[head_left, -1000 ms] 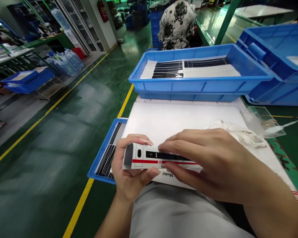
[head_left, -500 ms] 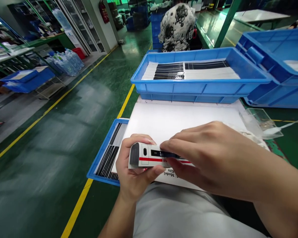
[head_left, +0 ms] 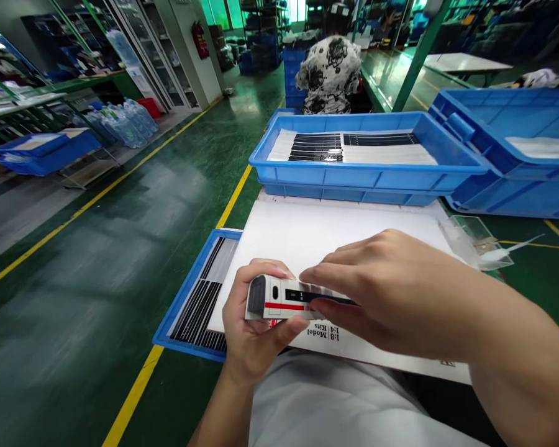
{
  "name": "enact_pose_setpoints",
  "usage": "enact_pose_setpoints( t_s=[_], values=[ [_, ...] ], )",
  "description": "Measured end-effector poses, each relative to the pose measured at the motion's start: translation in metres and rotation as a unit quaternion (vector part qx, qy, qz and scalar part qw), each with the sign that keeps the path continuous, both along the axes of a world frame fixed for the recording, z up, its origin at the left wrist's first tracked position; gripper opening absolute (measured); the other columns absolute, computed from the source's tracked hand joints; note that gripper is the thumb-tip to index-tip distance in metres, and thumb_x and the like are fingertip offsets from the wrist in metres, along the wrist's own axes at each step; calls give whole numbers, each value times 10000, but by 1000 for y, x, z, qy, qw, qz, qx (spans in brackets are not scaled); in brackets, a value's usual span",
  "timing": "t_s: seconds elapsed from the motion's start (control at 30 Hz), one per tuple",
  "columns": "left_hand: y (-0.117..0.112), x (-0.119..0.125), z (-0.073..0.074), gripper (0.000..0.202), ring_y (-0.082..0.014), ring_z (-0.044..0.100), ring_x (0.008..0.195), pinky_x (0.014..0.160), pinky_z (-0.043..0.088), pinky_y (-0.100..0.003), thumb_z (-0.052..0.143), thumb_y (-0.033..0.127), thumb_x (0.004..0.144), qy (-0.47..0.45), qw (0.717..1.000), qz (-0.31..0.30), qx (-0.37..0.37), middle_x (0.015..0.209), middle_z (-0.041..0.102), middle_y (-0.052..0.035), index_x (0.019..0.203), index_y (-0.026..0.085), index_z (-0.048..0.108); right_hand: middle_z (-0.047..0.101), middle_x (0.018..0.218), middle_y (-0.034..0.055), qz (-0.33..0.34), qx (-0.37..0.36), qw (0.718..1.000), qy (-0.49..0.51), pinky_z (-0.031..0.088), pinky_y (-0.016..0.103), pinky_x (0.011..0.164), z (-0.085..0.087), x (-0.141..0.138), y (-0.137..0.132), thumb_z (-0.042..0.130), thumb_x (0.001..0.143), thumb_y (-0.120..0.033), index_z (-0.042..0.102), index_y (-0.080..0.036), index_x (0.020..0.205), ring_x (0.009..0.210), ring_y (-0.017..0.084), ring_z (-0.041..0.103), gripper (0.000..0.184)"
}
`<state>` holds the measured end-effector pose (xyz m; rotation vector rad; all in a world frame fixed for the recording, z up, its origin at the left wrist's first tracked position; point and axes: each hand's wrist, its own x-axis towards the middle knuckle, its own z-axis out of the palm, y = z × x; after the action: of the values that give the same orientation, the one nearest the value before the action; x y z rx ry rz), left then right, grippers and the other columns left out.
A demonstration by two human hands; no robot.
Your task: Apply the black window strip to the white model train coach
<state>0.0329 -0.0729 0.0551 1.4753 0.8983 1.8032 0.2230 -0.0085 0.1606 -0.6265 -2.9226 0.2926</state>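
A white model train car (head_left: 285, 310) with a red stripe, a dark grey end and a black window band is held above the white board. My left hand (head_left: 249, 316) is closed round its near-left end, fingers over the top edge and thumb along the lower edge. Bent over the car's side, my right hand (head_left: 372, 292) pinches at a dark window strip (head_left: 323, 295) lying along the band. Its fingertips touch the car, and the car's right end is hidden behind this hand.
Under my hands lies a white board (head_left: 335, 230) with printed lettering. A blue tray (head_left: 368, 177) with black strips stands at its far edge, and another blue tray (head_left: 189, 347) sits lower left. More blue bins (head_left: 517, 180) are at right, by a clear plastic box (head_left: 477, 239). A person (head_left: 330, 71) sits ahead.
The camera view has tilted up slightly. The dark strip now lies closer along the car's side, with my right fingertips still on it. My left hand keeps the same hold.
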Motion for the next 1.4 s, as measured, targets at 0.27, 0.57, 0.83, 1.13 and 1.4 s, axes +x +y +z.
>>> enact_pose_setpoints(
  t_s=[0.27,0.57,0.83,1.13,1.4],
  values=[
    [1,-8,3,375,-204,644,887,740,567,-292,876,375,812,53,998,-14,17,973,652,-58,1091,232,670,655,614,-23,23,20,999,-28,225,350,470,12,-11,3,753,889,-232,723,-209,782,461,188,510,113],
    [8,-11,-4,400,-202,644,928,763,565,-282,875,306,810,41,999,-21,0,1034,654,-59,1142,232,664,633,610,-18,-13,69,997,-15,196,353,463,6,-21,-3,734,828,-183,680,-218,796,443,217,546,72],
    [13,-12,-4,372,-192,666,912,778,574,-271,867,287,809,17,1000,-8,-16,1024,658,-50,1124,231,677,669,666,-10,-30,44,998,-32,185,357,490,2,-26,1,713,844,-135,670,-212,820,499,238,629,91],
    [21,-19,-13,373,-184,677,878,729,577,-256,847,270,827,-17,998,-21,-57,1031,660,-44,1155,249,670,652,612,-4,-42,79,995,-38,147,338,464,-4,-39,8,790,772,-71,657,-195,797,442,240,621,183],
    [30,-28,-24,421,-214,642,969,799,581,-288,826,348,865,-20,997,-41,-61,1080,636,-70,1240,252,661,672,736,-10,-79,-77,993,-38,271,335,514,-3,-33,26,660,992,-191,663,-212,917,561,198,631,78]
  ],
)
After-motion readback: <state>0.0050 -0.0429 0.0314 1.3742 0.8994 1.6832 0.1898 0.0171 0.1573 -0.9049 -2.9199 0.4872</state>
